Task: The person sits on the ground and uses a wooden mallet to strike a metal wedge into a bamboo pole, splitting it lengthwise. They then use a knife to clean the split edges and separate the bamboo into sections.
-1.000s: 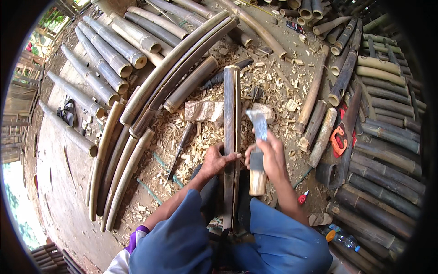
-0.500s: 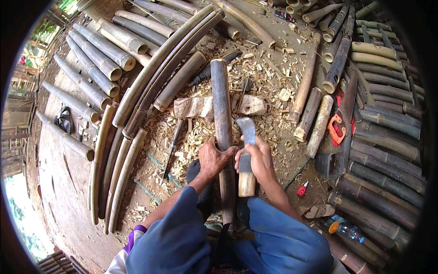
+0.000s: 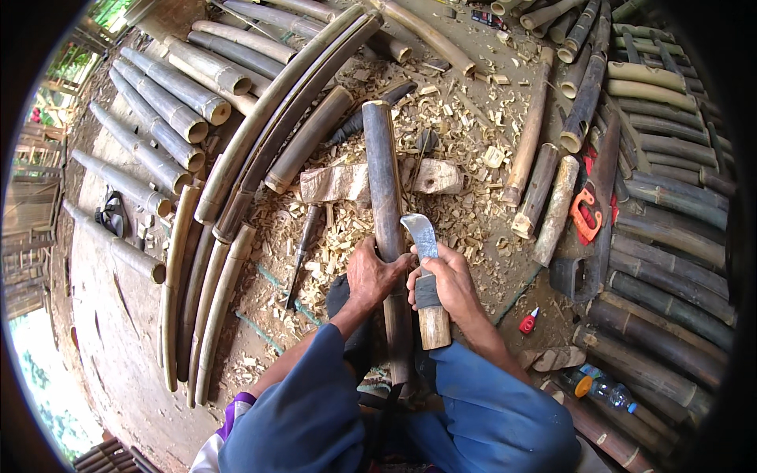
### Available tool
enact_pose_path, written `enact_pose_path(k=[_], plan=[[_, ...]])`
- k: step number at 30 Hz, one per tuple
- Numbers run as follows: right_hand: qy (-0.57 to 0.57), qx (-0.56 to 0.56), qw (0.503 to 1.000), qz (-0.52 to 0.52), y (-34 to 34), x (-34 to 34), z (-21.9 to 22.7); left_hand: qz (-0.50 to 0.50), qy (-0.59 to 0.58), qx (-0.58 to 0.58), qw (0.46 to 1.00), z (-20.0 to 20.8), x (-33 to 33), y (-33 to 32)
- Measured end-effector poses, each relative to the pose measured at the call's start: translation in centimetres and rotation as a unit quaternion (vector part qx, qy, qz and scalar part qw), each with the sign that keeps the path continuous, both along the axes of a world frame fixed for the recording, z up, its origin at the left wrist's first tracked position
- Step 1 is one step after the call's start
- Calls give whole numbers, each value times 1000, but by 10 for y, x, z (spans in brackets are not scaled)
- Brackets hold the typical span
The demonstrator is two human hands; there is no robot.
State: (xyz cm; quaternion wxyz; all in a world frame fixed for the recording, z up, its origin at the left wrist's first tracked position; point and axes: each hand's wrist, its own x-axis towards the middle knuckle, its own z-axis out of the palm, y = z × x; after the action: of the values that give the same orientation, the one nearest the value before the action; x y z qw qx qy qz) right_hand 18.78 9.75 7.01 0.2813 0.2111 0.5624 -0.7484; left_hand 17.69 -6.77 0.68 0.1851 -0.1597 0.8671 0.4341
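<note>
the bamboo pole (image 3: 382, 177) is running straight ahead over a wooden block (image 3: 335, 184); the left hand (image 3: 374, 273) is clasping the pole, the right hand (image 3: 449, 281) is gripping a knife (image 3: 426, 292) just right of the pole.

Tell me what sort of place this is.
Probably a bamboo-working shop: cut bamboo poles lie side by side in rows, pale shavings litter the ground, and the right hand holds a hook-tipped knife.
</note>
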Motion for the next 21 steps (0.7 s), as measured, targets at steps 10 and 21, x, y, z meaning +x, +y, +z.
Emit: enact_pose_path(k=[10,21], plan=[[63,37,997,-1,-8,-17,-11,-14,32,-40,999,-8,3,-1],[117,37,992,26,-5,-133,-12,-28,42,0,999,-10,3,-5]])
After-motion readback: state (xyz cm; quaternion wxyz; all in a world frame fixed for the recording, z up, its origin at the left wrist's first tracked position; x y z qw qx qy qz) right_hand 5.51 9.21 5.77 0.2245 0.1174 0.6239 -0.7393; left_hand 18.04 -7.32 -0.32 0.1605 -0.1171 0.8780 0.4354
